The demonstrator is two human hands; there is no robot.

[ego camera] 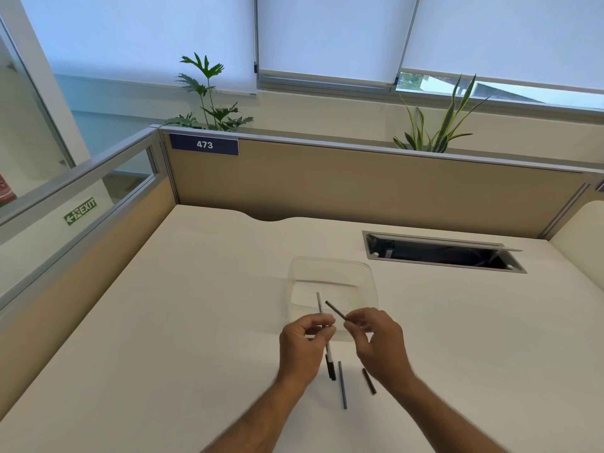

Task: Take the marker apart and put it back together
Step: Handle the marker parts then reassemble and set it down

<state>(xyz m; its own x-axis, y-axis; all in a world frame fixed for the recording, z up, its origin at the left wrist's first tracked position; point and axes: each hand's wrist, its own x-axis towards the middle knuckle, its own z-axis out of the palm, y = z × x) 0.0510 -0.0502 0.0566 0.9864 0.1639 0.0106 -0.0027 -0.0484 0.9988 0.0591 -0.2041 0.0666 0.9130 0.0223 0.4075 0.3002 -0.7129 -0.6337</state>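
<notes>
My left hand (302, 341) grips a white marker barrel (320, 305) that stands nearly upright, with its black end (331, 367) pointing down toward the desk. My right hand (376, 338) pinches a thin dark rod (336, 311), tilted up and to the left, with its tip close to the top of the barrel. Two more dark parts lie on the white desk (196, 322) between my wrists: a long thin grey-blue rod (342, 385) and a shorter dark piece (369, 381).
A clear plastic container (333, 268) stands just beyond my hands. An open cable hatch (441, 253) is set into the desk at the back right. Beige partition panels (359, 184) close the desk at the back and left, with plants behind.
</notes>
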